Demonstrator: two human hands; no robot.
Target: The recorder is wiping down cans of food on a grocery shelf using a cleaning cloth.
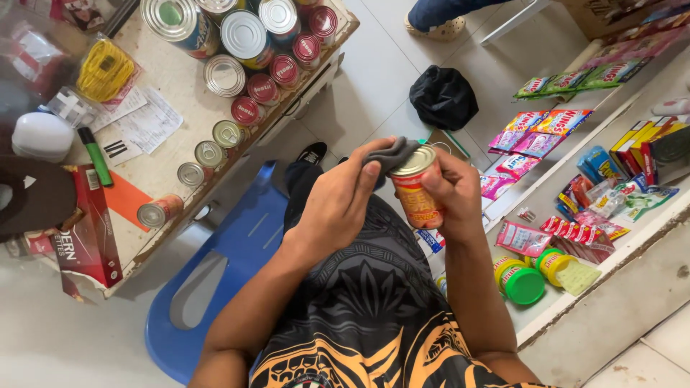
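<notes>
On the far left, a worktop (180,93) carries papers, a green marker (95,156), a white rounded object (42,135) and a clear bag of yellow coiled cord (105,70). A red carton (85,241) lies at the worktop's near corner, with one small can (159,211) on its side just beside it at the near edge. Along the worktop's right edge upright cans (248,111) stand in a row, silver tops nearer, red tops farther, and larger tins (244,32) are clustered at the far right corner. Below the worktop a blue plastic chair (237,251) stands on the tiled floor.

The left hand (338,205) is closed on a grey cloth (395,152), pressing it against the rim of the can. The can (415,190) is held in the air over the person's lap, between the worktop and the shelf; it is small, with a gold-coloured top and a red and yellow label, tilted slightly. The right hand (456,194) is wrapped around its far side, gripping it.

A black bag (443,97) lies on the floor beyond the hands. On the right, a white shelf (575,287) holds two jars with green lids (523,282) near its front edge, red sachets (523,237) behind them, pink and orange packets (539,133) farther back, and small boxes (636,151) toward the far right.
</notes>
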